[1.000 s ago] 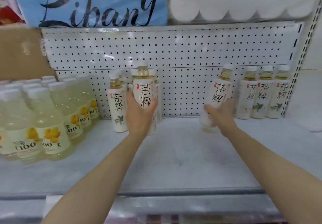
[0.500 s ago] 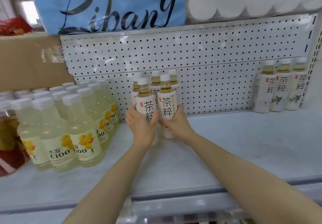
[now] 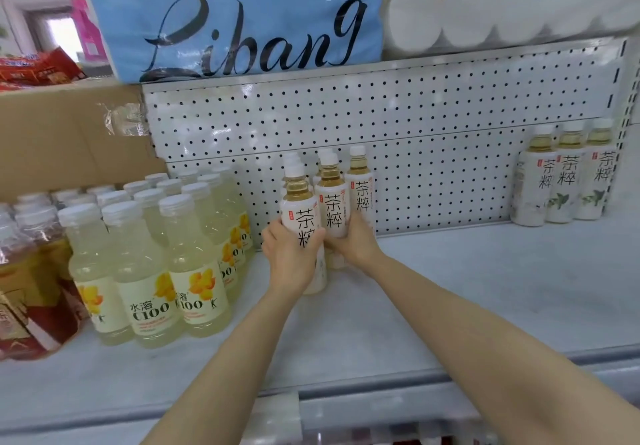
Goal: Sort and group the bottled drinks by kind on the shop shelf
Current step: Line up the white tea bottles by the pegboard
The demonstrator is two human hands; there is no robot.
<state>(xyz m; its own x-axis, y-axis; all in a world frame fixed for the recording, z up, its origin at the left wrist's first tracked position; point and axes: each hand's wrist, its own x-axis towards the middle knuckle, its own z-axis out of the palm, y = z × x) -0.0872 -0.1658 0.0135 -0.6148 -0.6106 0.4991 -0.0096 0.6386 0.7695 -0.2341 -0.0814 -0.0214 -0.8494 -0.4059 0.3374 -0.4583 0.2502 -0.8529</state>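
Your left hand (image 3: 292, 259) and right hand (image 3: 356, 242) each grasp a tea bottle (image 3: 304, 222), squeezing the cluster together right of the C100 bottles (image 3: 194, 271), likely tidying the group.

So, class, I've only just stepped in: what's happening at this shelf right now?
A person is sorting bottled drinks. The left hand grips one white-labelled tea bottle and the right hand grips another tea bottle, side by side at a cluster of the same tea by the pegboard. Three more tea bottles stand apart at the right end of the shelf. Yellow C100 bottles are grouped on the left.
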